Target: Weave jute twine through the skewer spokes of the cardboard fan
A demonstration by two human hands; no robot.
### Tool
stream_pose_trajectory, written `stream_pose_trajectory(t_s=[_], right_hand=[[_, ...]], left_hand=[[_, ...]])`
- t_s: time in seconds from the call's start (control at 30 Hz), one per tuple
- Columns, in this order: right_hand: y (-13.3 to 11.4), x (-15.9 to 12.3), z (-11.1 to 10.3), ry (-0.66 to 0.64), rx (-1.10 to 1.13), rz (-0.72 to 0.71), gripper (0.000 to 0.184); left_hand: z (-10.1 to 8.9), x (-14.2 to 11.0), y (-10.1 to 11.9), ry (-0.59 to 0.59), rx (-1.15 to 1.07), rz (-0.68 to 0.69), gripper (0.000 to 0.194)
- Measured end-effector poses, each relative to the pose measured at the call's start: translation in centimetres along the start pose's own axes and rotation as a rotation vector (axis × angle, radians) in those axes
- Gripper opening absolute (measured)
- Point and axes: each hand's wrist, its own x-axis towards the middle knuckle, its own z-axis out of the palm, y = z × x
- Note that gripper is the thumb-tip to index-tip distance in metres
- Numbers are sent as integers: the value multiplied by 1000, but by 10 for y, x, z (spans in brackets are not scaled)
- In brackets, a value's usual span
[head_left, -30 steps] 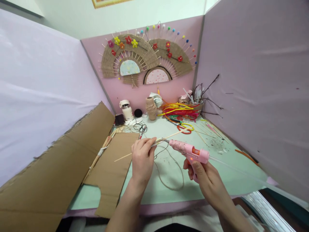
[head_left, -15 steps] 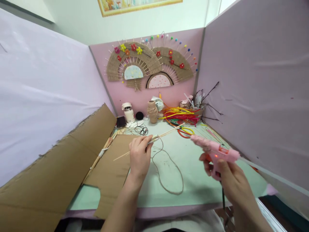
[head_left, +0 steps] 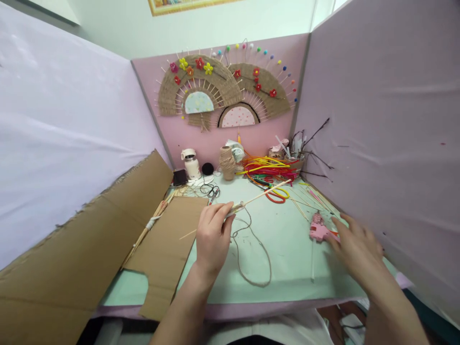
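Note:
Over the middle of the table, my left hand [head_left: 214,233] is closed on thin wooden sticks [head_left: 268,192], which slant up to the right. Twine [head_left: 269,261] hangs from the wrapped part of the sticks and loops on the tabletop. What else lies under my left fingers is hidden. A pink hot glue gun [head_left: 318,228] lies on the table at the right, its clear glue stick [head_left: 312,261] pointing toward me. Beside its handle is my right hand [head_left: 357,244], fingers stretched and apart, holding nothing.
Cardboard pieces [head_left: 168,230] and a stick bundle [head_left: 147,227] lie at the left. Farther back stand a twine spool [head_left: 227,163], a white bottle [head_left: 191,165] and red-yellow pipe cleaners [head_left: 266,166]. Scissors [head_left: 276,195] lie before them. Woven fans [head_left: 201,72] hang on the back panel.
My right hand has carried the glue gun away from the sticks to the right, laid it on the table and let go. My left hand keeps its hold on the sticks.

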Motion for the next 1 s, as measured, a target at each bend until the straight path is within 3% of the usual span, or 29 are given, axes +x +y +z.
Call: stream_pose_trajectory(t_s=[0.07,0.13,0.23,0.3,0.47,0.57,0.8,1.0], right_hand=[[-44,-6,-21,53,234,-69,37],[-95,-15,-33,25,545,-100,39],[-157,-28,-26,20,896,-141,44],[-180,-33,-13,85,1014,-147,43],[-185,-28,-2,193,999,-253,17],[-180,-25,-11,241,929,-329,21],[-176,-22,-16,325,861,-348,25],[-172,-18,-14,297,869,-332,21]], left_hand=[[2,-3,5,0,1,15,24],[4,-5,10,2,-5,28,26],[3,-10,14,0,-25,41,29],[2,-13,15,3,-37,52,31],[1,-21,10,52,-78,107,46],[4,-25,10,54,-103,125,54],[4,-28,12,35,-129,149,60],[5,-32,10,34,-153,152,63]])
